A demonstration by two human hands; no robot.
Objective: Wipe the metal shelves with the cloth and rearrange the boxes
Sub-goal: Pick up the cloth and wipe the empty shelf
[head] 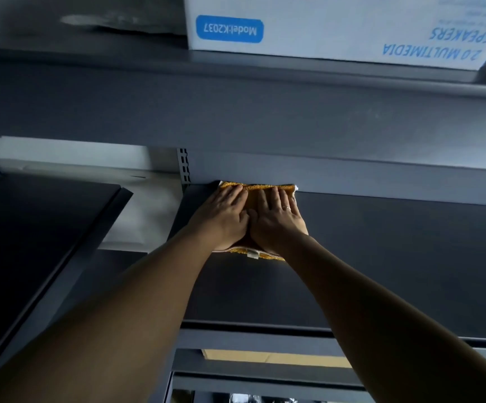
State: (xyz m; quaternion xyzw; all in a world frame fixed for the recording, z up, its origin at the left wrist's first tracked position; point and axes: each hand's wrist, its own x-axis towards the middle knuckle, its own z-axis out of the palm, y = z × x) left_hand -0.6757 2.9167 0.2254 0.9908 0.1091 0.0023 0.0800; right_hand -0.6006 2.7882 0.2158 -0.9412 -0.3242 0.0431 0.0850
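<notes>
From the head view, I am in the wiping step: my left hand (223,219) and right hand (276,219) lie flat side by side, fingers straight, pressing the orange cloth (262,187) down on the dark metal shelf (396,257). They grip nothing. The cloth sits at the shelf's back left corner, against the rear wall and beside the slotted upright (184,165). Next, I judge, comes a sweep right across the bare surface. The upper shelf (236,112) hangs low overhead and carries the white speaker box (337,30), which is not yet rearranged.
</notes>
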